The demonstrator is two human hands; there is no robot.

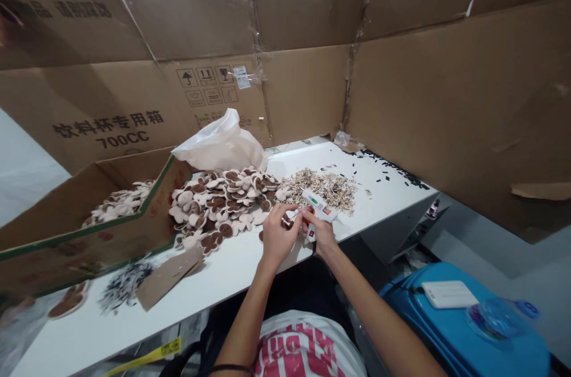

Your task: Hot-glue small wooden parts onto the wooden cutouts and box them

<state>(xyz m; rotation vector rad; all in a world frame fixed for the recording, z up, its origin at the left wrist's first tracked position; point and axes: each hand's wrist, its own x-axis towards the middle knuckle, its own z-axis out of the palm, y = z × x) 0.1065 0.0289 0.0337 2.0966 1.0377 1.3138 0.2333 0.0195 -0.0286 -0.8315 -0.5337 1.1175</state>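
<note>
My left hand (277,233) pinches a small brown and cream plush piece (286,223), mostly hidden by the fingers. Close beside it, my right hand (322,232) grips a white glue gun (317,201) with a green label; its nozzle end is hidden behind the fingers. The two hands nearly meet over the front edge of the white table (232,267). Just beyond them lies a heap of similar plush pieces (218,204) with rounded lobes. To its right spreads a pile of short beige strips (330,185).
An open cardboard box (111,234) with more pieces stands at left, near a white plastic bag (225,145). Cardboard walls (307,91) enclose the back and right. Small black bits (397,172) lie far right. A blue case (473,329) carries a bottle (499,317).
</note>
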